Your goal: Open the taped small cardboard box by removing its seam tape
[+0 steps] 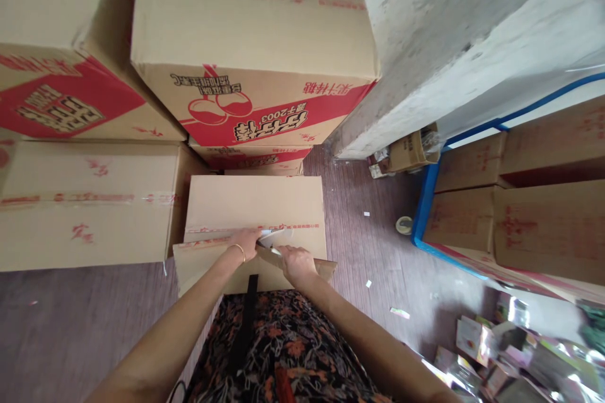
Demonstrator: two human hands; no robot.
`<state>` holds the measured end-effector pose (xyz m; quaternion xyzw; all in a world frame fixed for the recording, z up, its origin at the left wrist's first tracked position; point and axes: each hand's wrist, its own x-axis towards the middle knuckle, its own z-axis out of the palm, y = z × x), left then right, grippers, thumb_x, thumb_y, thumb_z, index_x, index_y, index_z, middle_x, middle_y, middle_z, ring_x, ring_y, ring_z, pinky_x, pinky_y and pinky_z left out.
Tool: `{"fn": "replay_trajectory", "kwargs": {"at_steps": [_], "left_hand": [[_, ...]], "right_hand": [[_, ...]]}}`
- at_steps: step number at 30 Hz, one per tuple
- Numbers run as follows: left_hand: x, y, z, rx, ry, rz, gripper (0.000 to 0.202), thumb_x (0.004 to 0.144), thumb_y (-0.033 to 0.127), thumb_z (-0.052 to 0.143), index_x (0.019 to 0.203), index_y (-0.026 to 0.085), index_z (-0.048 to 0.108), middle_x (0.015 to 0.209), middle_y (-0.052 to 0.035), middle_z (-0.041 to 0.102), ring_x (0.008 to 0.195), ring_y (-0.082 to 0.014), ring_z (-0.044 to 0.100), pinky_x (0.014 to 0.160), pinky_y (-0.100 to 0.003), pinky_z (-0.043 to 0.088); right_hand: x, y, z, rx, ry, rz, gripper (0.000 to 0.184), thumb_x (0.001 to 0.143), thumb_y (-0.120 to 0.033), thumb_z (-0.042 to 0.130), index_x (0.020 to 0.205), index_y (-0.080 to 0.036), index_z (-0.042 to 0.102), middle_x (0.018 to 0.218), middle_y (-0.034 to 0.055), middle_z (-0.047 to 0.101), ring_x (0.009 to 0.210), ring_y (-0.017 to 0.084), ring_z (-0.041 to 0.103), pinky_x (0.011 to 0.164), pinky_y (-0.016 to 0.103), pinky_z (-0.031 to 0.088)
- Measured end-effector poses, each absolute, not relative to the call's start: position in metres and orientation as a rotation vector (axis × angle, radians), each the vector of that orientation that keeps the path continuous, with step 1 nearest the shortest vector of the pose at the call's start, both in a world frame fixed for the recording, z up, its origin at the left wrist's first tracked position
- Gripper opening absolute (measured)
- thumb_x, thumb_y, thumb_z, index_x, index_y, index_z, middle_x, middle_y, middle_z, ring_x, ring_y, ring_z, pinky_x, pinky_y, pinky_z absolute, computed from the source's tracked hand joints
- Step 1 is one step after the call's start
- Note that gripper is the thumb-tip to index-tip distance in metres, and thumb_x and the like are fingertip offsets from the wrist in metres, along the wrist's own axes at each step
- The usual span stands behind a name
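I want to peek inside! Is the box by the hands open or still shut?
Partly open. The near flap of the box is lifted off the taped seam, both hands, left and right, at it. Contents hidden.

The brown wood-grain floor (359,245) carries everything here. A small cardboard carton (255,208) stands on it in the middle, close against a wider carton (89,201) to its left and a stack of red-printed cartons (250,101) behind it. A roll of tape (404,225) lies on the floor just beside a blue-edged platform (425,201) loaded with more cartons. Scraps of paper (399,312) are scattered about, and a heap of glossy packets (510,352) lies at the lower right.
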<state>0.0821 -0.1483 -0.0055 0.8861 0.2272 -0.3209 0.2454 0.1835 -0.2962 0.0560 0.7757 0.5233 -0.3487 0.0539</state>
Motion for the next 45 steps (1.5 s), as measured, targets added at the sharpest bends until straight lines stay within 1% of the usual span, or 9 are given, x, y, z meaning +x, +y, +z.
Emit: {"fn": "replay_trajectory", "kwargs": {"at_steps": [5,8,13,23,28,31,37,40,45], "left_hand": [[0.089,-0.142,-0.006,2.384,0.567,-0.978,0.034,0.071,0.013,0.061,0.104,0.019,0.067,0.106,-0.0094,0.068,0.098,-0.0258,0.063,0.085,-0.034,0.051],[0.082,-0.145,0.001,2.396,0.57,-0.964,0.025,0.076,0.014,0.056,0.097,0.019,0.07,0.103,-0.0107,0.069,0.1,-0.0278,0.063,0.088,-0.038,0.05],[0.055,-0.167,0.018,2.431,0.622,-0.86,0.033,0.09,0.018,0.038,0.1,0.013,0.069,0.107,-0.0155,0.065,0.104,-0.0289,0.06,0.09,-0.041,0.048],[0.03,-0.191,0.031,2.449,0.613,-0.696,0.037,0.093,0.015,0.032,0.111,0.018,0.064,0.111,-0.0114,0.063,0.109,-0.0247,0.053,0.091,-0.042,0.038],[0.044,-0.164,0.025,2.517,0.613,-0.797,0.026,0.084,0.025,0.051,0.103,0.023,0.069,0.112,-0.0124,0.059,0.111,-0.0296,0.053,0.095,-0.049,0.035],[0.058,-0.141,0.026,2.587,0.56,-0.892,0.033,0.078,0.036,0.06,0.107,0.022,0.068,0.12,-0.0155,0.056,0.115,-0.0334,0.051,0.099,-0.053,0.034],[0.078,-0.127,0.021,2.39,0.496,-1.231,0.036,0.078,0.039,0.059,0.104,0.017,0.071,0.105,-0.0157,0.068,0.096,-0.0328,0.064,0.081,-0.041,0.051],[0.078,-0.135,0.023,2.411,0.544,-1.227,0.033,0.081,0.032,0.055,0.1,0.012,0.072,0.104,-0.0189,0.068,0.098,-0.0345,0.064,0.083,-0.042,0.051],[0.059,-0.151,0.031,2.463,0.551,-1.106,0.033,0.086,0.028,0.046,0.103,0.014,0.07,0.104,-0.0172,0.068,0.099,-0.0328,0.063,0.085,-0.043,0.05]], "right_hand": [[0.185,-0.298,0.056,2.367,1.611,-1.017,0.033,0.091,-0.017,0.039,0.115,-0.02,0.061,0.102,0.0081,0.07,0.09,0.021,0.065,0.079,0.031,0.049],[0.185,-0.3,0.061,2.356,1.615,-1.023,0.033,0.092,-0.018,0.037,0.114,-0.02,0.062,0.102,0.0088,0.07,0.089,0.021,0.066,0.079,0.03,0.049],[0.184,-0.305,0.072,2.338,1.642,-1.076,0.036,0.093,-0.019,0.037,0.121,-0.021,0.059,0.107,0.0088,0.069,0.093,0.021,0.065,0.082,0.032,0.049],[0.174,-0.321,0.082,2.235,1.698,-1.144,0.038,0.094,-0.02,0.035,0.125,-0.021,0.057,0.104,0.0081,0.07,0.093,0.023,0.065,0.083,0.034,0.049],[0.178,-0.315,0.079,2.222,1.714,-1.126,0.036,0.094,-0.018,0.035,0.123,-0.018,0.058,0.102,0.009,0.07,0.091,0.021,0.065,0.082,0.033,0.047],[0.178,-0.313,0.08,2.219,1.711,-1.148,0.037,0.094,-0.018,0.034,0.122,-0.018,0.058,0.101,0.0094,0.069,0.092,0.022,0.064,0.083,0.033,0.047],[0.178,-0.314,0.08,2.221,1.702,-1.143,0.038,0.094,-0.018,0.034,0.125,-0.016,0.057,0.104,0.0115,0.069,0.093,0.023,0.064,0.084,0.034,0.047],[0.177,-0.316,0.081,2.227,1.684,-1.153,0.04,0.094,-0.018,0.033,0.127,-0.016,0.055,0.105,0.0115,0.069,0.095,0.024,0.064,0.085,0.034,0.046],[0.175,-0.322,0.082,2.262,1.715,-1.128,0.039,0.093,-0.018,0.035,0.125,-0.019,0.057,0.103,0.0094,0.069,0.091,0.023,0.064,0.081,0.032,0.046]]}}
